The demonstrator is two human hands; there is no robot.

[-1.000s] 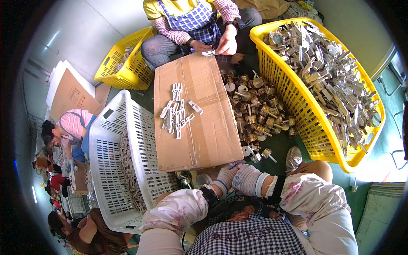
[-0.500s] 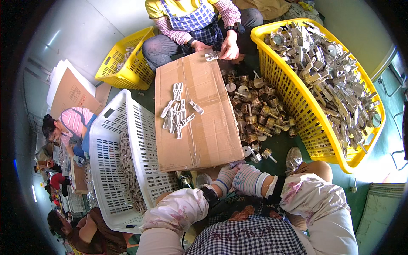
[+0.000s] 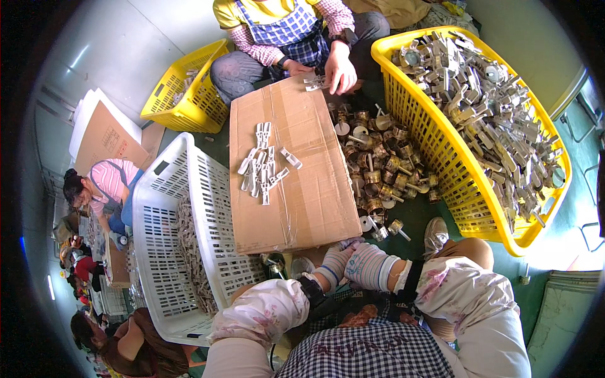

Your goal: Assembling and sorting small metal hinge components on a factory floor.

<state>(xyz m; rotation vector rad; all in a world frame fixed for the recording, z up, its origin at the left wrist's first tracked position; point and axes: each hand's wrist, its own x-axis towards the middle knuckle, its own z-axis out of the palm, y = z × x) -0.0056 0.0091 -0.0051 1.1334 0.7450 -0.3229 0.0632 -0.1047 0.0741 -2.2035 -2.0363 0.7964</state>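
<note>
My left hand (image 3: pixel 335 262) and my right hand (image 3: pixel 369 264), both in striped knit gloves, are pressed together at the near edge of a cardboard box (image 3: pixel 315 214). Their fingers look closed; whether anything is inside them is hidden. On top of the box lies a loose pile of small light-grey clip-like parts (image 3: pixel 261 170), left of its middle. At the far end, a co-worker's hand (image 3: pixel 341 72) touches a few similar parts (image 3: pixel 313 83), while the other hand rests by the box edge.
A white basket (image 3: pixel 165 252) with grey parts stands left of the box. To the right are a heap of brass-coloured cylindrical parts with stems (image 3: pixel 384 160) on the floor and a full yellow basket (image 3: pixel 435 138). A smaller yellow basket (image 3: pixel 164 104) sits far left. Other people work farther left.
The co-worker's hand on the right has shifted slightly and its fingers now point down beside the far parts. My own hands stay in place.
</note>
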